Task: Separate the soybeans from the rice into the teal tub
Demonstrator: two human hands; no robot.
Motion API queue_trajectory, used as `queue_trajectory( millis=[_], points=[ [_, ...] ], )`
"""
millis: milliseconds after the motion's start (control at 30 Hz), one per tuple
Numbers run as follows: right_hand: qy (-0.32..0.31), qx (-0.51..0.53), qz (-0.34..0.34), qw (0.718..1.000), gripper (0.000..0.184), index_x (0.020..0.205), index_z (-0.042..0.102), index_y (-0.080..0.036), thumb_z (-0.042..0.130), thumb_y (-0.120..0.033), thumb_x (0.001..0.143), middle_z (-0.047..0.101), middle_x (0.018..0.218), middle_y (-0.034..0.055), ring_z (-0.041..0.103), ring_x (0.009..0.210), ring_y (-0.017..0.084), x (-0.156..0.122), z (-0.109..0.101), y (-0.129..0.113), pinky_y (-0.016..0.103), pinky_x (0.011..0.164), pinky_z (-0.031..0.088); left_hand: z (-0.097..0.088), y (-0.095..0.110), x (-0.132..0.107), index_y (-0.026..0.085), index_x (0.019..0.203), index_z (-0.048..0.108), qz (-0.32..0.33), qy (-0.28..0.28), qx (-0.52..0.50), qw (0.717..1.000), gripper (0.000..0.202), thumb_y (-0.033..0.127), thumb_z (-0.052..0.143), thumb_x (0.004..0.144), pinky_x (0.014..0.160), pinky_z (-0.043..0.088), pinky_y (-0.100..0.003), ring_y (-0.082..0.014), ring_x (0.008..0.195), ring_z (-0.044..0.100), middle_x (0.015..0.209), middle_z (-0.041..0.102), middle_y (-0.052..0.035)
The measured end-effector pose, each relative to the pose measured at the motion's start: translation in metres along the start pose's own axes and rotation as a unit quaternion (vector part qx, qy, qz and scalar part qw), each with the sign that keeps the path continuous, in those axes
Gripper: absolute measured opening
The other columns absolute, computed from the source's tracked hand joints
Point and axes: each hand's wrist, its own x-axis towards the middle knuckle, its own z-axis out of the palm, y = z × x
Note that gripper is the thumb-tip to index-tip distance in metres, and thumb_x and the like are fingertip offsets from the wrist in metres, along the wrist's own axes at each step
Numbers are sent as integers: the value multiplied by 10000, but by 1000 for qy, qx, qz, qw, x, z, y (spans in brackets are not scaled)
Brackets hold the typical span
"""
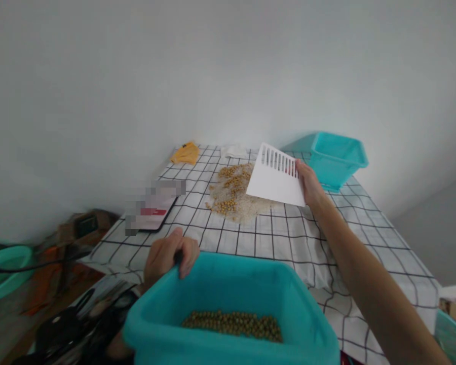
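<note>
My left hand (171,253) is closed over the far left rim of a turquoise plastic basin (235,261) in front of me. A small dark object shows between its fingers, too blurred to name. Round greenish-brown beans (233,324) lie in the basin's bottom. My right hand (309,181) grips the right edge of a white flat sheet with a row of slots (275,180), tilted above the table. Left of and partly behind the sheet, yellow beans (228,205) and small pale grains (245,212) are spread on the checked tablecloth (220,235).
A second turquoise basin (336,157) stands at the back right of the table. A tablet-like device (157,208) lies at the left edge, and a yellow cloth (186,153) and a white cloth (234,151) lie by the wall. A green tub (7,271) is at lower left.
</note>
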Motion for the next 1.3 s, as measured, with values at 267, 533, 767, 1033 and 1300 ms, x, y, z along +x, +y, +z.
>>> queue_trajectory(
  millis=[267,533,767,1033,1300],
  points=[
    [14,-4,17,1000,461,874,619,-247,713,-673,725,772,827,49,735,820,276,-3,2,5,387,693,581,3,5,1,193,402,522,10,-55,1,998,690,365,351,1048,464,312,-331,-143,373,392,337,467,-29],
    [41,1,34,999,443,864,610,-251,723,-656,724,772,825,44,740,818,273,1,2,12,397,719,591,12,7,-11,193,499,426,182,-93,93,974,599,337,262,1057,516,366,-344,-152,383,392,388,434,1],
    [27,-30,29,999,418,845,617,-241,753,-620,735,747,783,37,717,785,255,-5,11,6,377,708,575,14,4,-16,202,518,433,189,-75,98,974,606,363,209,1058,483,347,-350,-156,355,379,379,416,5],
    [90,-7,-1,996,367,824,629,-244,747,-581,738,748,787,43,723,845,293,-3,13,3,408,734,578,15,1,-17,196,486,426,168,-42,74,982,635,364,233,1067,447,324,-372,-141,344,360,367,399,12],
    [107,90,18,990,407,993,650,-261,647,-608,781,789,909,48,747,920,312,7,-2,17,463,787,604,9,5,-15,195,480,461,152,-74,84,982,657,372,251,1077,466,362,-347,-136,364,401,369,436,7]
  ],
)
